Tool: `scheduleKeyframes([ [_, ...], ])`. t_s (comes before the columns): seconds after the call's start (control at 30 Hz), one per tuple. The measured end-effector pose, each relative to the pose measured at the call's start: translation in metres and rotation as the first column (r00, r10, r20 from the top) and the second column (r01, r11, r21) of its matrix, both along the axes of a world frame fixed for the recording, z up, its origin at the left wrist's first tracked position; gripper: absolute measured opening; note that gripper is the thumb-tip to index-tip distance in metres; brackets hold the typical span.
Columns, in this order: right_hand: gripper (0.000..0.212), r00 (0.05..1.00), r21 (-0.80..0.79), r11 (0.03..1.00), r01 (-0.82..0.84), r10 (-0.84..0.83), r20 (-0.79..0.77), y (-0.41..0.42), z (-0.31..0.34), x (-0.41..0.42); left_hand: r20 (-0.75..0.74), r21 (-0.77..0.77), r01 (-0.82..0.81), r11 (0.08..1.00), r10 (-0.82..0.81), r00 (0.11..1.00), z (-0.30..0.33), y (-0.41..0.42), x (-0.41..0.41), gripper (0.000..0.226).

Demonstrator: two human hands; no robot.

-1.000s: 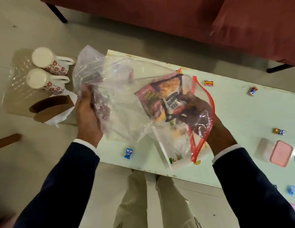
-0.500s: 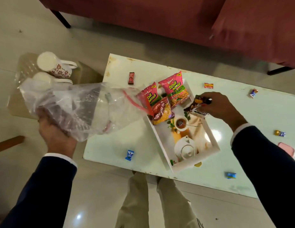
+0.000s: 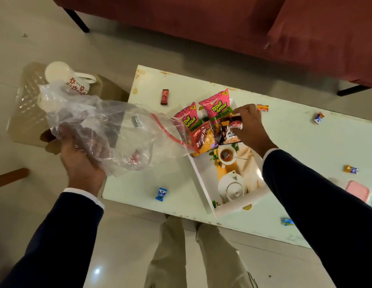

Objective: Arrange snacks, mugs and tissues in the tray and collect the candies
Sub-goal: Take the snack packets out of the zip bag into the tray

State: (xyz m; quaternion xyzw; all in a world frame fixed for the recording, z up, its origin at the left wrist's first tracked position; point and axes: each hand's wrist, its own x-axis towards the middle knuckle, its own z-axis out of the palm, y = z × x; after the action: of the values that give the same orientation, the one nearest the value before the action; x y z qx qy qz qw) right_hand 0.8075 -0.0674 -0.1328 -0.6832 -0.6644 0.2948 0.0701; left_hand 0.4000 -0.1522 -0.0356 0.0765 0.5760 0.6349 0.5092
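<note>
A white tray (image 3: 201,183) with a teapot picture lies on the pale table (image 3: 305,142). Two pink snack packets (image 3: 219,107) and a red-yellow one (image 3: 204,140) rest at its far end. My right hand (image 3: 248,125) grips a dark peanut packet (image 3: 229,132) over the tray beside them. My left hand (image 3: 81,163), left of the table, holds a clear zip bag (image 3: 102,129) with a red seal. A white flowered mug (image 3: 69,77) lies on a beige basket (image 3: 25,113). Wrapped candies (image 3: 161,193) are scattered on the table.
A dark red sofa (image 3: 222,28) runs along the far side. A pink lidded box (image 3: 357,190) sits at the table's right edge. Other candies lie at the far left (image 3: 165,97), far right (image 3: 319,118) and near edge (image 3: 288,222). My legs stand below the table's near edge.
My right hand pulled the dark packet out of the bag and lowered it onto the tray beside the other snacks. My left hand swung the bag away to the left.
</note>
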Motion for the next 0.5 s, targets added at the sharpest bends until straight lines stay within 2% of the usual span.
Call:
scheduleKeyframes([
  [0.13,0.049,0.920,0.026,0.935,0.355,-0.344,-0.188,-0.025,0.009,0.012,0.024,0.030,0.104,0.994,-0.105,0.994,0.013,0.002,0.013,0.052],
  [0.23,0.045,0.796,-0.127,0.867,0.483,-0.494,-0.350,-0.053,0.030,0.002,0.049,0.094,0.182,0.979,-0.187,0.981,0.027,-0.002,0.023,0.041],
  [0.37,0.049,0.657,-0.341,0.894,0.291,-0.445,-0.608,-0.096,0.089,-0.036,-0.001,0.074,0.225,0.972,-0.225,0.974,0.062,-0.015,0.050,0.036],
  [0.5,0.082,0.639,-0.366,0.931,0.009,-0.286,-0.714,-0.121,0.153,-0.066,0.054,0.016,0.289,0.957,-0.290,0.956,0.103,-0.033,0.087,0.061],
])
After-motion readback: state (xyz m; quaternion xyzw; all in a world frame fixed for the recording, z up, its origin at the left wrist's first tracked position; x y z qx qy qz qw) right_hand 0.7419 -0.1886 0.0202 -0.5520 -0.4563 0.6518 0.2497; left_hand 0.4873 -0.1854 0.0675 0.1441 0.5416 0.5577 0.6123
